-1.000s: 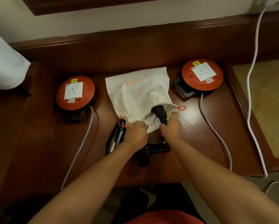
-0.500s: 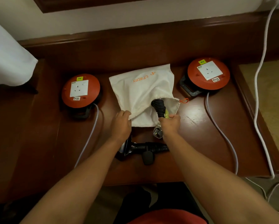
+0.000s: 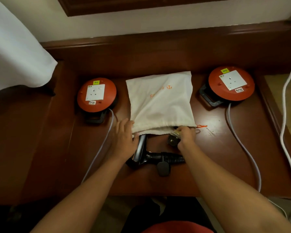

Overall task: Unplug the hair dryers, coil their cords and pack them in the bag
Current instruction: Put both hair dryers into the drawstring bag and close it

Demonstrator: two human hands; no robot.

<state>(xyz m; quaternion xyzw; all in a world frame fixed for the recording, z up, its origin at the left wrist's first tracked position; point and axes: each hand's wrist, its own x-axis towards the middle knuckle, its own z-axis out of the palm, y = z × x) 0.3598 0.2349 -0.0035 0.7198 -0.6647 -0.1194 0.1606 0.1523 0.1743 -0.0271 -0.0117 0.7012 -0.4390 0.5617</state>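
Observation:
A white drawstring bag (image 3: 160, 105) lies flat on the dark wooden table (image 3: 225, 157), its mouth toward me. My left hand (image 3: 124, 140) holds the left corner of the bag's mouth. My right hand (image 3: 186, 136) grips a black plug (image 3: 172, 141) and cord at the right side of the mouth; the dryer it belongs to is hidden inside the bag. A second black hair dryer (image 3: 141, 153) lies in front of the bag, with its coiled cord (image 3: 173, 159) and plug (image 3: 163, 169) beside it.
Two orange cable reels with sockets stand left (image 3: 96, 95) and right (image 3: 231, 83) of the bag, each trailing a grey cable (image 3: 249, 153) off the front edge. A white cable (image 3: 286, 101) hangs at far right. White cloth (image 3: 15, 52) drapes at the upper left.
The coiled cord that stuck out of the bag's mouth has gone inside. My right hand now holds the plug at the opening. My left hand shifted along the bag's edge.

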